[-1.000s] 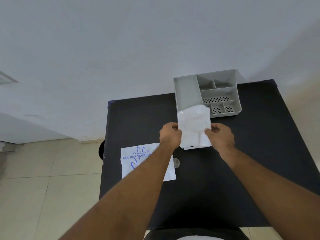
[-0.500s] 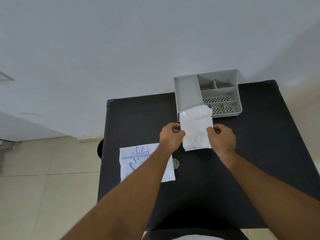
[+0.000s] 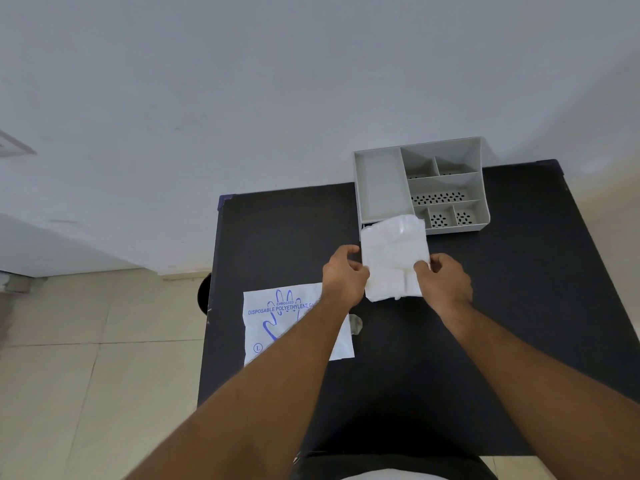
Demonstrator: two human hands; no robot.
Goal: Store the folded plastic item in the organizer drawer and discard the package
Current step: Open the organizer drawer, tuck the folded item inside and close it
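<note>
A folded white plastic item (image 3: 393, 258) is held above the black table (image 3: 519, 306), just in front of the grey organizer (image 3: 381, 181). My left hand (image 3: 344, 277) pinches its left edge and my right hand (image 3: 445, 282) pinches its right edge. Its top edge overlaps the organizer's near rim below the long left compartment. The organizer has several compartments, some with perforated floors. The white package (image 3: 277, 320), printed in blue with a glove outline and "DISPOSABLE POLYETHYLENE", lies flat at the table's left, partly hidden under my left forearm.
A small clear scrap (image 3: 355, 323) lies on the table beside the package. The organizer sits at the table's far edge against a white wall. Tiled floor lies to the left. A dark round object (image 3: 204, 296) shows past the table's left edge.
Both hands have carried the folded plastic item a little farther from me, so its top edge now covers the organizer's near rim. The package has not moved.
</note>
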